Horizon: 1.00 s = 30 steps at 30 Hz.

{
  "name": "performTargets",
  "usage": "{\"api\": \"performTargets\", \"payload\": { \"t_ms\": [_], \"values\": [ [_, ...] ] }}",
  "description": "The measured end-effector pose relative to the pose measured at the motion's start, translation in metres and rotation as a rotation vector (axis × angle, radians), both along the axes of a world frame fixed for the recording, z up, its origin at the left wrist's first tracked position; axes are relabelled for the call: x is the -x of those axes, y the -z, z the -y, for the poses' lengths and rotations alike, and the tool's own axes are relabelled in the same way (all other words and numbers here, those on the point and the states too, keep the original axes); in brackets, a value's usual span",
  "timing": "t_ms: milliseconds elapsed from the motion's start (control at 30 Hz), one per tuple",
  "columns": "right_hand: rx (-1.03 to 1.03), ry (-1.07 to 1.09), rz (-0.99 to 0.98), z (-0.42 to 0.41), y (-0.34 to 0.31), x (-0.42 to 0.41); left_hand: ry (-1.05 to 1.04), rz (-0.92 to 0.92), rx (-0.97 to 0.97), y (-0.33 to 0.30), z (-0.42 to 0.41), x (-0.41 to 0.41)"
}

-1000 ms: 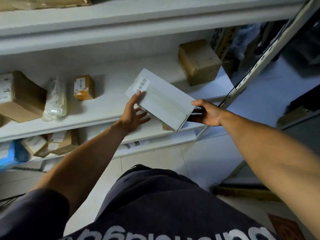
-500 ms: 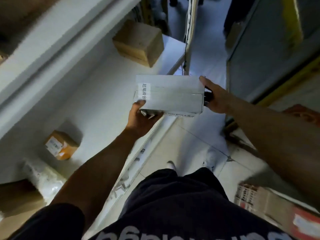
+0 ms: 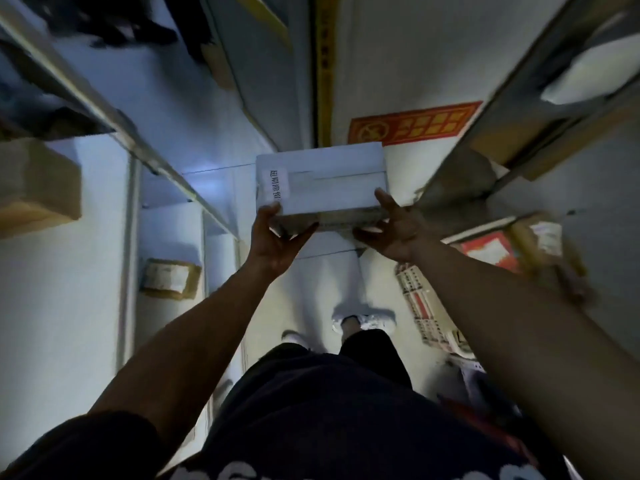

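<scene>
A white rectangular box with a small printed label on its left end hangs in the air in front of me, over the aisle floor. My left hand grips its near left corner, thumb on top and fingers underneath. My right hand holds the near right corner the same way, thumb on the top face and fingers below. The box lies roughly level, its long side across my view.
White metal shelving runs along the left with a brown carton and a small taped parcel. More shelves with cartons stand on the right. A red floor sign lies ahead; my feet are on the tiles.
I have turned away from the left shelf toward the aisle. The box has come off the shelf and swung round in front of me; both hands now hold its near corners.
</scene>
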State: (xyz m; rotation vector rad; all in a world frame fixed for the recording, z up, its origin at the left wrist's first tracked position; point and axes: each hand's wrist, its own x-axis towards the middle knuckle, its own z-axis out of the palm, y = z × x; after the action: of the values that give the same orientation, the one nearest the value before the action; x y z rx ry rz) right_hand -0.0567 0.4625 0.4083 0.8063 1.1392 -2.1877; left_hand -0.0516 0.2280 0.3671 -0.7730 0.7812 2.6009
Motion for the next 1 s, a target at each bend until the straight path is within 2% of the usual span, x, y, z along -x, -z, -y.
{"api": "performTargets", "payload": {
  "t_ms": [100, 300, 433, 533, 633, 733, 800, 900, 1000],
  "values": [
    [-0.172, 0.248, 0.038, -0.042, 0.002, -0.008, 0.217, 0.020, -0.015, -0.004, -0.057, 0.010],
    [-0.336, 0.414, 0.065, -0.138, 0.011, -0.012, 0.551, 0.251, 0.086, -0.003, -0.152, 0.020],
    [-0.382, 0.459, 0.071, -0.201, 0.013, -0.010, 0.923, 0.171, 0.341, 0.005, -0.177, 0.050],
    [-0.416, 0.432, 0.094, -0.241, 0.017, -0.013, 1.014, 0.102, 0.521, 0.003, -0.199, 0.085],
    [-0.386, 0.379, 0.158, -0.274, 0.033, -0.019, 1.189, -0.072, 0.712, 0.003, -0.227, 0.118],
    [-0.337, 0.321, 0.182, -0.294, 0.042, -0.027, 1.408, -0.197, 0.744, 0.009, -0.261, 0.142],
    [-0.294, 0.301, 0.204, -0.305, 0.048, -0.030, 1.548, -0.228, 0.698, 0.018, -0.284, 0.151],
    [-0.242, 0.312, 0.203, -0.317, 0.052, -0.031, 1.664, -0.156, 0.577, 0.034, -0.314, 0.158],
    [-0.219, 0.359, 0.212, -0.331, 0.055, -0.031, 1.734, -0.134, 0.540, 0.045, -0.345, 0.170]
  ]
}}
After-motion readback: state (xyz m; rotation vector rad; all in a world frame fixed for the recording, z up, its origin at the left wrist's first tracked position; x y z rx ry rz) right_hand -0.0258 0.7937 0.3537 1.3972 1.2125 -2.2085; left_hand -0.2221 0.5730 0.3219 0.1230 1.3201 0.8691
